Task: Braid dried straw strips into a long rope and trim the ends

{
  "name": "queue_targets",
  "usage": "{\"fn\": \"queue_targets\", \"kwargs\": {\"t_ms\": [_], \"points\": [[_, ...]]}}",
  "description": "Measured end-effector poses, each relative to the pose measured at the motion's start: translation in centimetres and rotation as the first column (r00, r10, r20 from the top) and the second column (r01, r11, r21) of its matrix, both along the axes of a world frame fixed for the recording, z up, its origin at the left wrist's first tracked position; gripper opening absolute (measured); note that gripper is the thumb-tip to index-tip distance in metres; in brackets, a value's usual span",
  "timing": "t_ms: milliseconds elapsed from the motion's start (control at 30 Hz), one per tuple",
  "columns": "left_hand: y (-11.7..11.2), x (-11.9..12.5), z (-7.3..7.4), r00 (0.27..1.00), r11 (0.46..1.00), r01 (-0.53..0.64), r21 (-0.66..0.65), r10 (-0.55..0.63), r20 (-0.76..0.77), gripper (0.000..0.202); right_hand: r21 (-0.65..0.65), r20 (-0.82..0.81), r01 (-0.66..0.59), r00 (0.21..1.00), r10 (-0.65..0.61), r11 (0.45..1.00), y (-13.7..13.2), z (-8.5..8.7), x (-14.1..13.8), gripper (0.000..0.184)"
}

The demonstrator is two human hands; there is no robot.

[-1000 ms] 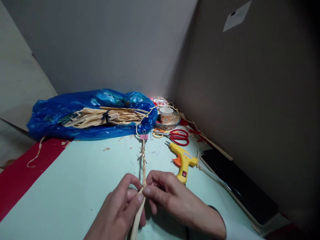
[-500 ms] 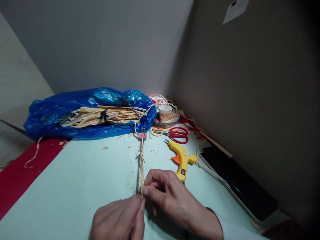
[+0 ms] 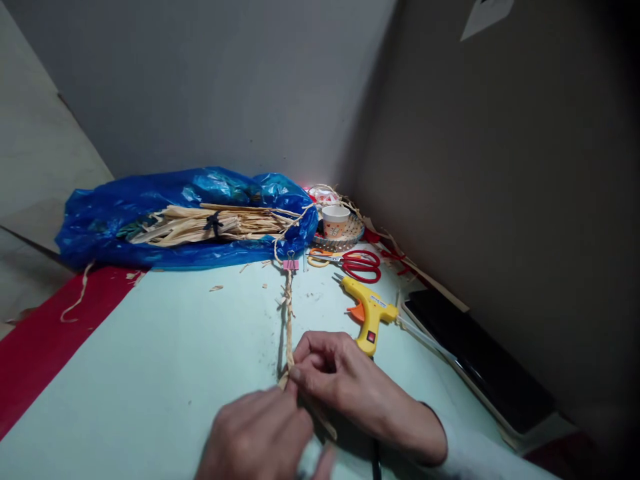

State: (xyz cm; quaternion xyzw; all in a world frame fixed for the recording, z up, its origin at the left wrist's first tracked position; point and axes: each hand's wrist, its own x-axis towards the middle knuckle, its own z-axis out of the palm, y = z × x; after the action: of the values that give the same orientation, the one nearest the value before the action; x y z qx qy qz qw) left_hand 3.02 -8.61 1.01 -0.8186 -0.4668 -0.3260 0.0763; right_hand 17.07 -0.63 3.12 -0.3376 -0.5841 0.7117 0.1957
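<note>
A thin braid of pale straw-like strips runs from a pink binder clip toward me. At its near end my right hand pinches it between thumb and forefinger. Just below, my left hand is closed around the strands, its fingers mostly hidden and partly smeared by motion. One loose strip hangs out beneath my right hand.
A blue plastic bag holds a tied bundle of dry strips. To the right lie red-handled scissors, a yellow glue gun, a paper cup on a woven tray, and a black flat object.
My left hand has shifted right and turned, and a loose strip now shows beneath my right hand. My right hand keeps its pinch on the braid. The view has shifted slightly.
</note>
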Motion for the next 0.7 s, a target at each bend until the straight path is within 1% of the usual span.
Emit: {"fn": "queue_targets", "kwargs": {"t_ms": [33, 67, 100, 133, 167, 200, 233, 267, 300, 333, 367, 400, 433, 500, 567, 633, 700], "points": [[0.2, -0.3, 0.6, 0.989, 0.995, -0.039, -0.093, 0.051, 0.136, 0.026, 0.017, -0.003, -0.006, 1.000, 0.006, 1.000, 0.0, 0.1, 0.1, 0.008], [0.5, -0.7, 1.2, 0.957, 0.970, -0.094, -0.223, 0.150, 0.247, 0.029, 0.031, -0.008, -0.013, 1.000, 0.014, 0.999, 0.1, 0.3, 0.2, 0.010], [0.8, -1.0, 1.8, 0.908, 0.925, -0.129, -0.358, 0.256, 0.333, 0.025, 0.044, -0.015, -0.024, 1.000, 0.025, 0.999, 0.0, 0.4, 0.3, 0.011], [1.2, -1.2, 2.1, 0.855, 0.874, -0.101, -0.475, 0.321, 0.409, 0.019, 0.059, -0.020, -0.037, 0.999, 0.038, 0.998, 0.0, 0.6, 0.3, 0.013], [1.6, -1.4, 2.3, 0.812, 0.801, 0.020, -0.599, 0.337, 0.477, 0.018, 0.085, -0.020, -0.046, 0.999, 0.048, 0.995, -0.1, 0.7, 0.4, 0.014], [2.0, -1.5, 2.4, 0.760, 0.701, 0.189, -0.687, 0.339, 0.554, 0.020, 0.116, -0.012, -0.048, 0.999, 0.049, 0.992, -0.2, 0.7, 0.5, 0.016], [2.3, -1.5, 2.2, 0.691, 0.590, 0.354, -0.726, 0.358, 0.628, 0.023, 0.150, 0.000, -0.045, 0.999, 0.046, 0.988, -0.3, 0.7, 0.5, 0.016], [2.5, -1.4, 1.9, 0.606, 0.494, 0.491, -0.718, 0.398, 0.689, 0.024, 0.183, 0.016, -0.042, 0.999, 0.040, 0.982, -0.4, 0.7, 0.6, 0.015], [2.6, -1.4, 1.5, 0.522, 0.423, 0.592, -0.686, 0.447, 0.726, 0.024, 0.213, 0.032, -0.034, 0.999, 0.028, 0.976, -0.5, 0.5, 0.6, 0.013], [2.8, -1.3, 1.1, 0.452, 0.379, 0.662, -0.647, 0.486, 0.748, 0.024, 0.238, 0.044, -0.023, 0.999, 0.013, 0.971, -0.5, 0.3, 0.5, 0.011], [2.8, -1.3, 0.8, 0.407, 0.359, 0.700, -0.617, 0.509, 0.759, 0.025, 0.254, 0.050, -0.015, 0.999, 0.002, 0.967, -0.6, 0.1, 0.5, 0.011], [2.9, -1.4, 0.5, 0.388, 0.353, 0.715, -0.603, 0.517, 0.763, 0.027, 0.263, 0.050, -0.012, 0.999, -0.001, 0.965, -0.7, 0.0, 0.5, 0.012], [2.9, -1.5, 0.4, 0.390, 0.355, 0.714, -0.603, 0.515, 0.764, 0.028, 0.269, 0.049, -0.012, 0.999, -0.001, 0.963, -0.7, -0.2, 0.5, 0.015], [2.9, -1.7, 0.5, 0.434, 0.378, 0.665, -0.644, 0.506, 0.745, 0.030, 0.284, 0.060, -0.024, 0.998, 0.007, 0.959, -0.9, -0.3, 0.5, 0.018], [2.9, -1.9, 0.8, 0.492, 0.398, 0.586, -0.706, 0.517, 0.700, 0.028, 0.328, 0.098, -0.044, 0.995, 0.012, 0.944, -1.1, -0.1, 0.5, 0.021], [2.9, -2.1, 1.1, 0.537, 0.425, 0.502, -0.753, 0.529, 0.657, 0.025, 0.404, 0.158, -0.070, 0.987, 0.006, 0.912, -1.3, 0.1, 0.6, 0.023], [2.8, -2.1, 1.2, 0.576, 0.454, 0.433, -0.779, 0.525, 0.627, 0.024, 0.486, 0.221, -0.108, 0.975, -0.002, 0.867, -1.5, 0.4, 0.7, 0.022]]}}
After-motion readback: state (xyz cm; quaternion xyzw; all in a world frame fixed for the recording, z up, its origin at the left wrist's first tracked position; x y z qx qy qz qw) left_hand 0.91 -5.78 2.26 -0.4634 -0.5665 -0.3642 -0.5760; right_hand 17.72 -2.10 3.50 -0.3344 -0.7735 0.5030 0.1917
